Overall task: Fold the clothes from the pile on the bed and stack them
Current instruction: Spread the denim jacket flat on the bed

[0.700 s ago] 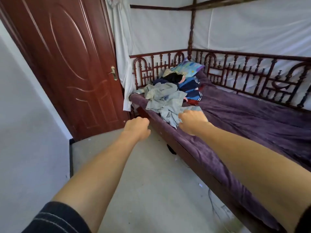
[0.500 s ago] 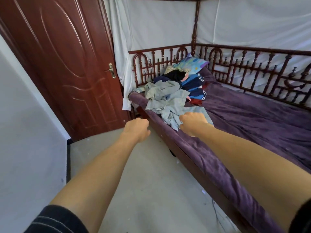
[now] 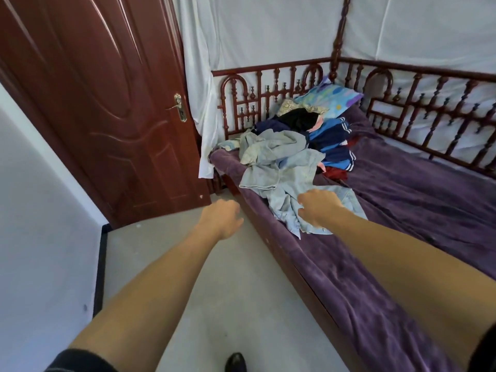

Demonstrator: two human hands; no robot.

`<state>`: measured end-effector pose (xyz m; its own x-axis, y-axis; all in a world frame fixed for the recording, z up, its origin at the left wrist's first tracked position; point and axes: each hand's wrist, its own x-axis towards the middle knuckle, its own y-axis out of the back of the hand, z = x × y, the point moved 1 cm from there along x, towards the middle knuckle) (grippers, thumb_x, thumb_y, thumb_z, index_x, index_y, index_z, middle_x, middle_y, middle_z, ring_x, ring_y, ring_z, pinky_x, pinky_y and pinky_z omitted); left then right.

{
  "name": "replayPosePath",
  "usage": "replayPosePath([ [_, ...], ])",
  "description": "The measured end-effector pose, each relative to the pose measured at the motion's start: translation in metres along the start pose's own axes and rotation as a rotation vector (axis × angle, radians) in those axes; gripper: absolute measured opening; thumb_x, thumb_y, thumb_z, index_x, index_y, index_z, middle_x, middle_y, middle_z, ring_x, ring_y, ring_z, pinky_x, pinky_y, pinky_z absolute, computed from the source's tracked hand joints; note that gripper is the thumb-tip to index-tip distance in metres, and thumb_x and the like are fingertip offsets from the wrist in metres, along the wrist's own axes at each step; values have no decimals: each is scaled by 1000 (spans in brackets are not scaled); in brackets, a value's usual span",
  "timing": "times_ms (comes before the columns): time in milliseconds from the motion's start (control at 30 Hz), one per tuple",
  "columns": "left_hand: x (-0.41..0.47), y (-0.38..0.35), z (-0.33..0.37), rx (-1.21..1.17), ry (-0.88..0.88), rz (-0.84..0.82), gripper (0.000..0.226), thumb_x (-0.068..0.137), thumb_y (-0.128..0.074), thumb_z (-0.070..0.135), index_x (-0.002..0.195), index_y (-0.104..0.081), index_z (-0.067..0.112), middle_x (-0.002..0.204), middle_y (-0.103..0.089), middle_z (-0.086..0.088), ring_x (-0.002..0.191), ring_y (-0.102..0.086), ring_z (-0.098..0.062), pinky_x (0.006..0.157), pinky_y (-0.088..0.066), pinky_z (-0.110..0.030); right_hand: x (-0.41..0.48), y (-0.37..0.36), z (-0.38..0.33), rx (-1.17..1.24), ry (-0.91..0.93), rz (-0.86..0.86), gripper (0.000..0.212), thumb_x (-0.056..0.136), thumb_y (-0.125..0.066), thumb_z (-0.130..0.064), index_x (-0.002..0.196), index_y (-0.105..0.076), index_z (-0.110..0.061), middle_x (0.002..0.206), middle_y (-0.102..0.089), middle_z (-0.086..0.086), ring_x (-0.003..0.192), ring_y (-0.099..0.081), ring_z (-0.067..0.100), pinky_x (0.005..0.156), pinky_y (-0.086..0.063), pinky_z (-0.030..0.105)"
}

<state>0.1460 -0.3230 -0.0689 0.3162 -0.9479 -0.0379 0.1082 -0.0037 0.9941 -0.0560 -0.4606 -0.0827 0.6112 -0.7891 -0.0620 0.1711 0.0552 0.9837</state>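
Purple-covered bed [image 3: 408,210]: clothes pile [image 3: 326,135] beyond the hands. Right hand [image 3: 319,208] curled over pale denim garment [image 3: 284,178], grip uncertain; left hand [image 3: 220,221] loosely curled, empty. Likely step: first pickup; next, a firm pinch.

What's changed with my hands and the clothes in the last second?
The right hand has reached forward onto the light blue garment and curls on it; whether the grip has closed is unclear. The left hand stays beside the bed, holding nothing. The pile lies unchanged.

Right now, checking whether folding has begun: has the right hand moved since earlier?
Yes, slightly: the right hand reached farther in from the bed's front edge, onto the pale blue shirt.
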Motion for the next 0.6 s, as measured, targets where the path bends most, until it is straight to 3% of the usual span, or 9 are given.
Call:
replayPosePath([
  [267,190,-13,-39,-35,-169,-63,31,90,-54,39,115,-61,23,112,-64,-6,105,-59,-29,85,-46,-37,165,-45,36,107,-188,-77,32,94,-45,-32,121,-56,-18,120,-59,7,106,-59,29,71,-43,35],
  [400,279,-12,-44,-30,-256,-111,25,89,-54,35,101,-64,16,100,-66,-7,95,-61,-31,78,-50,-37,214,-62,62,166,-286,-112,33,93,-45,-34,121,-57,-19,119,-60,7,104,-59,29,72,-45,34],
  [467,319,-20,-41,-25,-287,-138,24,89,-54,35,101,-64,17,103,-65,-7,96,-61,-31,75,-46,-35,232,-72,81,195,-345,-154,34,94,-45,-36,123,-56,-21,124,-59,7,107,-58,28,74,-44,34],
  [600,398,-53,-31,-17,-359,-231,30,92,-51,40,116,-58,23,120,-59,0,112,-53,-25,90,-43,-36,273,-98,122,260,-488,-203,35,93,-47,-37,123,-56,-22,128,-57,7,109,-58,29,82,-45,36],
])
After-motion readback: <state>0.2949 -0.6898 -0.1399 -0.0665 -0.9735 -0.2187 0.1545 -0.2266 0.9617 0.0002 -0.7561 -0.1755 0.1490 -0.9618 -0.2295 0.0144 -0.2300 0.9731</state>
